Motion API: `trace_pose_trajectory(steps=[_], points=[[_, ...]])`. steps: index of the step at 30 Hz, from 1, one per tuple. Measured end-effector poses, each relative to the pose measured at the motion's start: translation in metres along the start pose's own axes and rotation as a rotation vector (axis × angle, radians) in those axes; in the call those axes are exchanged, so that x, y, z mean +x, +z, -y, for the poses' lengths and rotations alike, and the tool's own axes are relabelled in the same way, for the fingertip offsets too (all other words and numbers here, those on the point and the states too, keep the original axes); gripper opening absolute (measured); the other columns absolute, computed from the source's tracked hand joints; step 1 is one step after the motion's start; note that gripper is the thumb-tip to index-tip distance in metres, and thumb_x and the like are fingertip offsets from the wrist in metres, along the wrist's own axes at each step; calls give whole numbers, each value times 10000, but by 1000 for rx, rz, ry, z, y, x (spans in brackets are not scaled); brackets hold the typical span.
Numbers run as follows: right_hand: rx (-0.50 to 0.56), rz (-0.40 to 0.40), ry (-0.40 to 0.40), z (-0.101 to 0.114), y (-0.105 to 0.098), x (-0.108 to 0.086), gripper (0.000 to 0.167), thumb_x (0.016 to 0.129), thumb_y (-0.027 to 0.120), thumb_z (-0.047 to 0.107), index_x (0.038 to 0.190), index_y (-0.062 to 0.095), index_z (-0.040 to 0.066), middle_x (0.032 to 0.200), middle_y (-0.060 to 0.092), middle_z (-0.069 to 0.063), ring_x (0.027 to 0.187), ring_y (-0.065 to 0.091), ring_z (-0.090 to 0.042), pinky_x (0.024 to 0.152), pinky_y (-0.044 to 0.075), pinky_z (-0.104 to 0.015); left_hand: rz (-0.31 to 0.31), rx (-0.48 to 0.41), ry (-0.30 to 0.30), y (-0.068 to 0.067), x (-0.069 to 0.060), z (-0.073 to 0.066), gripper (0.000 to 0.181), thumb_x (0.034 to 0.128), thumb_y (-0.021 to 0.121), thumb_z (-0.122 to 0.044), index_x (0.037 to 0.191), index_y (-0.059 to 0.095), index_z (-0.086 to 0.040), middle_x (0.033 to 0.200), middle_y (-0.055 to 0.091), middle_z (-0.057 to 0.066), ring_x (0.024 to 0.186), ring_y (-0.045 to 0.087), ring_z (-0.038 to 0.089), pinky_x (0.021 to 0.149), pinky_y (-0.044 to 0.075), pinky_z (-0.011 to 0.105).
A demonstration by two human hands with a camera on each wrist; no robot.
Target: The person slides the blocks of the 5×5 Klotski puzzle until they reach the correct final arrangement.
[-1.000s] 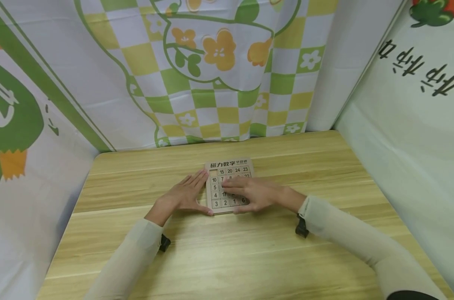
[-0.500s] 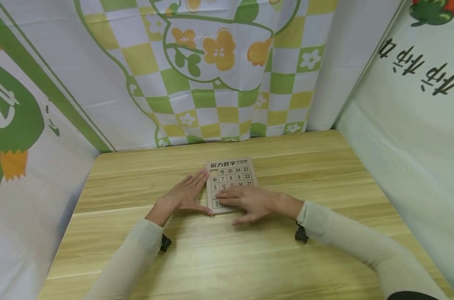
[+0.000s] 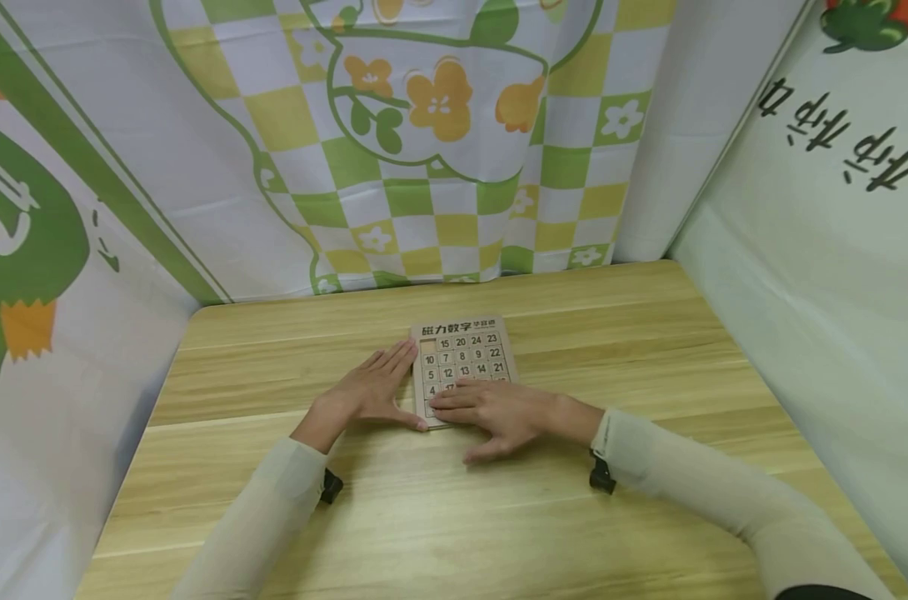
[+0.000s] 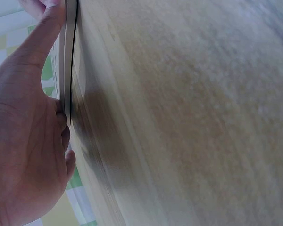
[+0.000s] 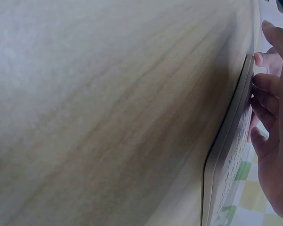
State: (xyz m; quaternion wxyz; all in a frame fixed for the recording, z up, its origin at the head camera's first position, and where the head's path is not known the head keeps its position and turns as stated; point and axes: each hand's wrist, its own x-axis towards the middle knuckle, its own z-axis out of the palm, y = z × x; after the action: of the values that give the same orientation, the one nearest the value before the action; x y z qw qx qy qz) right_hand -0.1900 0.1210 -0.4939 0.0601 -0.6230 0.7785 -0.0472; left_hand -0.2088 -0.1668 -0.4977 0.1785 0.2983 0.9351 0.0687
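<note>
A wooden sliding number puzzle lies flat on the table, its numbered tiles in rows under a strip of printed characters. Its top-left slot holds no tile. My left hand touches the puzzle's left side, fingers extended near the upper corner and thumb at the lower one. Across the lower tiles rests my right hand, fingers stretched leftward and covering most of the bottom row; its thumb sits apart, off the near edge. In the right wrist view, the fingertips meet the puzzle's face.
The wood-grain table extends on all sides of the puzzle. A patterned cloth hangs behind the far edge, with printed white cloth walls at left and right.
My right hand has slid down from the middle tiles to the lower rows, uncovering tiles such as 12, 13, 14 and 21. The left hand and puzzle have stayed put.
</note>
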Motion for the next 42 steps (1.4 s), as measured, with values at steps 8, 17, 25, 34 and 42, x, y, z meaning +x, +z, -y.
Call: trace_pose_trajectory(steps=[8, 17, 25, 34, 42], points=[[-16, -2, 1, -2, 3, 1, 786, 1048, 545, 601, 1595, 457, 44, 1688, 396, -93, 1566, 365, -283, 1311, 249, -529, -8, 8, 6, 1, 1, 1, 1397, 807, 672, -853, 1689, -9, -11, 1776, -30, 160, 1646, 47, 349, 1344, 92, 521], [-27, -18, -8, -7, 2, 2, 768, 1052, 528, 614, 1575, 491, 52, 1672, 422, -91, 1554, 390, -241, 1305, 258, -543, -7, 3, 1, 1, 1, 1, 1401, 799, 672, -861, 1693, -17, -31, 1778, -48, 136, 1649, 22, 324, 1346, 68, 502], [-21, -35, 6, -18, 2, 7, 768, 1056, 526, 609, 1574, 488, 43, 1669, 424, -103, 1550, 396, -248, 1303, 256, -546, -10, 0, 6, 2, 2, 2, 1396, 806, 661, -864, 1692, -7, -18, 1778, -34, 153, 1647, 45, 346, 1344, 88, 519], [3, -59, 32, -27, 3, 10, 755, 1058, 545, 592, 1570, 496, 40, 1645, 460, -103, 1533, 424, -243, 1302, 257, -556, 7, 6, 4, 2, 2, 2, 1407, 798, 640, -887, 1692, -11, -18, 1780, -47, 151, 1650, 19, 333, 1348, 67, 502], [7, -33, 52, -23, 2, 11, 766, 1056, 538, 597, 1577, 482, 39, 1664, 430, -113, 1549, 396, -260, 1310, 241, -544, 5, 9, -1, 1, 2, 1, 1389, 810, 662, -860, 1693, -9, -24, 1780, -42, 143, 1651, 12, 312, 1348, 62, 493]])
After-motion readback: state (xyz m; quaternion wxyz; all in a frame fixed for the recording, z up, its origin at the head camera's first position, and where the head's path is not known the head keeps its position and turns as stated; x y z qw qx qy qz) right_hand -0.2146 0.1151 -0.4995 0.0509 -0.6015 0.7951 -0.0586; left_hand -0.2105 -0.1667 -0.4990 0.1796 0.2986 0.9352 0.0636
